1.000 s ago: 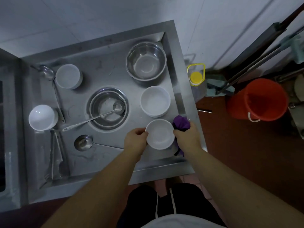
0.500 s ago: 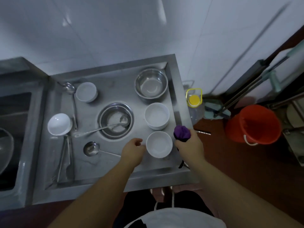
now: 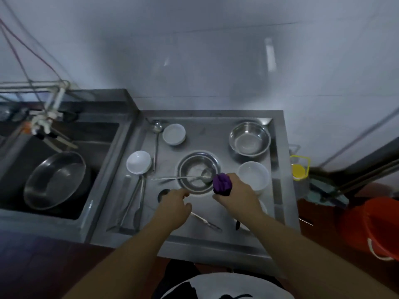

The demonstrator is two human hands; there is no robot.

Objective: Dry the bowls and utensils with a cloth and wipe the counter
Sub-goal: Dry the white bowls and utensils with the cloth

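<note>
My right hand (image 3: 235,196) grips a bunched purple cloth (image 3: 222,184) just right of the middle steel bowl (image 3: 198,171), which holds a ladle (image 3: 183,178). My left hand (image 3: 174,203) hovers with loosely curled fingers, holding nothing, over a second ladle (image 3: 205,221) on the steel counter (image 3: 216,134). The white bowl I handled is mostly hidden under my right wrist. Around stand a white bowl (image 3: 253,176) at right, a steel bowl (image 3: 249,139) at back right, and two small white bowls (image 3: 174,134) (image 3: 138,162) at left.
A third ladle (image 3: 156,134) and tongs (image 3: 135,203) lie at the counter's left side. A sink (image 3: 71,152) with a large steel basin (image 3: 56,180) is further left. An orange bucket (image 3: 375,227) and a yellow-capped jug (image 3: 299,169) stand on the floor at right.
Both hands left the near white bowl. My right hand moved left with the cloth toward the middle steel bowl, my left hand shifted left over the ladle. The view tilted up.
</note>
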